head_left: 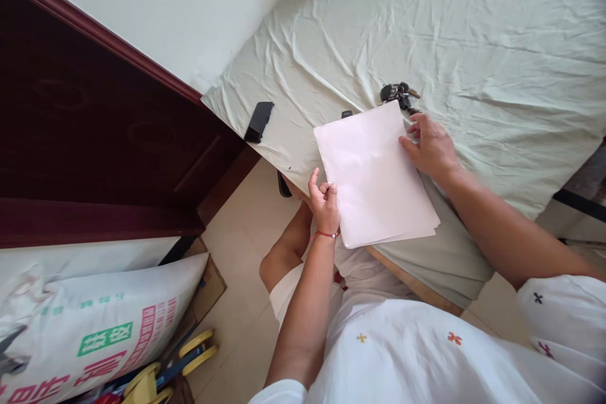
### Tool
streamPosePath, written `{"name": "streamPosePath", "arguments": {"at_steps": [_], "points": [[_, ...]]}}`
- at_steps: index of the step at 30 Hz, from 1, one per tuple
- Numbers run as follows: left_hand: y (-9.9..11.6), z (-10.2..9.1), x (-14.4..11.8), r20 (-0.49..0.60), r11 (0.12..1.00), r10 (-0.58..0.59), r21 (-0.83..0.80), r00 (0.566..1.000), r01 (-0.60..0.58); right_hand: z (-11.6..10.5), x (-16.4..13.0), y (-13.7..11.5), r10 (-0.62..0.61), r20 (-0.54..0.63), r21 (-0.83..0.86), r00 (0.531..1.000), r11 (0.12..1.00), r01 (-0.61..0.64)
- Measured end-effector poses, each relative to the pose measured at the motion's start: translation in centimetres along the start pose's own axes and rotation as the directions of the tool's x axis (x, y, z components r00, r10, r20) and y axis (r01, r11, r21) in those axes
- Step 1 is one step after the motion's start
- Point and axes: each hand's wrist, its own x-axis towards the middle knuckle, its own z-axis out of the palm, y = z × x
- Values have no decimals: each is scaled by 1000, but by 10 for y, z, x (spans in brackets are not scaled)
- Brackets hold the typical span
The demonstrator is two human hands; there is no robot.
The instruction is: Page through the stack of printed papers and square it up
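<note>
Nearest the viewer, the person's left hand (324, 201), a red cord at its wrist, had its grip closed on the left edge of a stack of white paper (374, 173). The stack lay on the corner of a bed (497, 44) covered by a wrinkled pale green sheet, its near end jutting over the edge. The right hand (430, 146) rested open, fingers flat on the stack's right edge. Just beyond lay a bunch of keys (399, 95); further left, a black phone (258, 121).

The paper stack (374, 177) lies on the bed (473, 31) before me, keys (399, 95) behind it, phone (258, 121) to its left.
</note>
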Motion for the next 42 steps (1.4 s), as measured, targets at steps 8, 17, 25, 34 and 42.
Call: {"name": "streamPosePath", "arguments": {"at_steps": [8,17,25,34,42], "points": [[1,0,-2,-9,998,-31,-55,999,30,4,-4,0,0,100,57,995,998,-6],[12,2,-7,-4,986,-89,-139,996,88,0,-2,4,77,71,55,994,995,-81],[15,-1,-3,28,979,-117,-165,993,120,-14,3,2,256,203,334,945,889,-313],[23,-2,-2,20,952,-174,-254,985,173,-31,-14,-20,284,614,516,737,561,-647],[33,-8,14,150,667,-449,-599,881,442,-41,-30,-23,265,678,496,686,524,-692]]}}
